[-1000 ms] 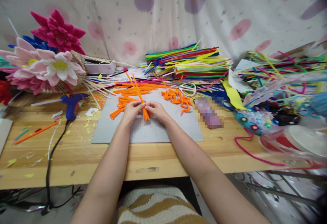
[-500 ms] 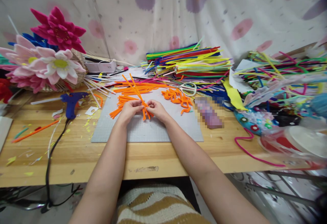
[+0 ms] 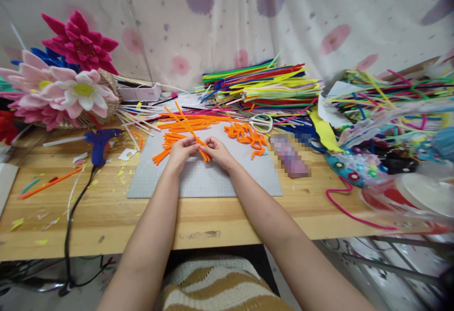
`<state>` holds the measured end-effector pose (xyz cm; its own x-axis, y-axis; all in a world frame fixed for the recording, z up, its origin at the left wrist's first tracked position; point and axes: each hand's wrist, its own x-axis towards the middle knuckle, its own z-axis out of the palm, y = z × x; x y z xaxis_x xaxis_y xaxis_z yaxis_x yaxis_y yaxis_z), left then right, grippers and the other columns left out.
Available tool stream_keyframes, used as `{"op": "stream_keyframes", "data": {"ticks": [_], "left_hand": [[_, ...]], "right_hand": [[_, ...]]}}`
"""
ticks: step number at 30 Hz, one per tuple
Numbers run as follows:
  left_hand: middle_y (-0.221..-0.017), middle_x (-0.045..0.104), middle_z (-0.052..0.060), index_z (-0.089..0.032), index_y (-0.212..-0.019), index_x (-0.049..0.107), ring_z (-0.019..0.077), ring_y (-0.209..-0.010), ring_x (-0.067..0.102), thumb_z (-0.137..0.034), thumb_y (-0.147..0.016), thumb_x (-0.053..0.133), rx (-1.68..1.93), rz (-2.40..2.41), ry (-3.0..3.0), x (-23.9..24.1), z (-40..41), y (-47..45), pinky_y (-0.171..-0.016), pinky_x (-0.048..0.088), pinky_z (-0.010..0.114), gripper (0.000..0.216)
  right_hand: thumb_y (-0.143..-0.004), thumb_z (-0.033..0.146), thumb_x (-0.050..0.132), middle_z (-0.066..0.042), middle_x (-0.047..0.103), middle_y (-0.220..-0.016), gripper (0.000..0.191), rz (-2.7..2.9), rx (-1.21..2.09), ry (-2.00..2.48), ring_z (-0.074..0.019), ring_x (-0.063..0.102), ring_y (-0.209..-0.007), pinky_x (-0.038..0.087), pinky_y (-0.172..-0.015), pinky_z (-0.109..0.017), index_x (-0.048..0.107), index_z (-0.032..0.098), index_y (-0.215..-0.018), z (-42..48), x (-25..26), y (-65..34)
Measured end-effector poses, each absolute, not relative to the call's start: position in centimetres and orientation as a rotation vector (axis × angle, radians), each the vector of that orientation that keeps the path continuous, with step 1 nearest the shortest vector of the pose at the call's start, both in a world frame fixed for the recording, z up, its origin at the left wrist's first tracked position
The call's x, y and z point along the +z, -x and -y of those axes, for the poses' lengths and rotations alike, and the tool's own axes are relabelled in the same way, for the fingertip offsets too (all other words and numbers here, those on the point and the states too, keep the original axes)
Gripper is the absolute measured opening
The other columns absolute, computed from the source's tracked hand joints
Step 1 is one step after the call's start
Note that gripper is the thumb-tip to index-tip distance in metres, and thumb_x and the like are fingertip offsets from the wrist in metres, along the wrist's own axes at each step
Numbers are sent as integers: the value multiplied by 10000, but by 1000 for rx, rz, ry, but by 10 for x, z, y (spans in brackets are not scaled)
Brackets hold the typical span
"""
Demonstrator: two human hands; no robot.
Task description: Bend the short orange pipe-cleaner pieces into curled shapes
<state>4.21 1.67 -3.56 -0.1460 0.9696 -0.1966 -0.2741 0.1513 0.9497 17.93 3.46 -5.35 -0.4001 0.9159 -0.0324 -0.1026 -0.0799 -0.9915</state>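
Two long orange pipe cleaners (image 3: 186, 123) stand tilted up and to the left between my hands, over the grey cutting mat (image 3: 209, 183). My left hand (image 3: 182, 151) is closed on them from the left, fingertips pinched. On the other side, my right hand (image 3: 215, 151) pinches them near their lower ends, which poke out below the fingers. A bundle of short orange pipe cleaners (image 3: 163, 154) lies just left of my left hand. Behind are longer orange pipe cleaners (image 3: 198, 123). Bent orange pieces (image 3: 244, 133) form a heap to the right.
White-handled scissors (image 3: 261, 123) lie at the mat's back right. A blue glue gun (image 3: 99, 145) with a black cord is on the left, near fuzzy flowers (image 3: 81, 89). Coloured pipe cleaners (image 3: 269, 84) are stacked behind. A lidded clear container (image 3: 414, 197) stands right.
The orange pipe cleaners now lean further left, their lower ends drawn closer together and shifted right. Both hands stay in nearly the same place.
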Motion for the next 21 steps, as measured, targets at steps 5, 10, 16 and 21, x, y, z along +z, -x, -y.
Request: {"op": "stream_keyframes", "data": {"ticks": [5, 10, 16, 21], "left_hand": [[-742, 678, 55, -102, -854, 671, 133, -646, 609, -241, -402, 809, 1244, -1180, -899, -30, -15, -41, -659, 474, 261, 493], [-735, 683, 57, -110, -877, 675, 146, -653, 614, -257, -432, 802, 1197, -1178, -954, -27, -14, -38, -644, 471, 262, 486], [-709, 665, 32, -115, -807, 670, 114, -574, 588, -309, -470, 786, 1296, -1144, -887, -33, -16, -49, -623, 466, 258, 406], [-539, 590, -2, -105, -821, 654, 104, -441, 524, -432, -579, 711, 1297, -1130, -856, -37, -16, -60, -515, 434, 256, 411]], "right_hand": [[-624, 332, 646, 79, 495, -601, 291, 1400, 1580, 922, -44, 436, -488, 331, -466, -173, 437, 173, -750, -36, -55, -180], [-631, 369, 649, 86, 498, -551, 308, 1398, 1640, 913, -37, 397, -419, 280, -407, -170, 436, 178, -747, -35, -52, -182], [-650, 432, 635, 46, 555, -526, 319, 1377, 1736, 881, -46, 436, -406, 299, -413, -184, 468, 165, -703, -36, -48, -184], [-695, 467, 595, 35, 542, -527, 333, 1478, 1733, 882, -40, 422, -417, 306, -434, -186, 501, 149, -662, -35, -47, -184]]}}
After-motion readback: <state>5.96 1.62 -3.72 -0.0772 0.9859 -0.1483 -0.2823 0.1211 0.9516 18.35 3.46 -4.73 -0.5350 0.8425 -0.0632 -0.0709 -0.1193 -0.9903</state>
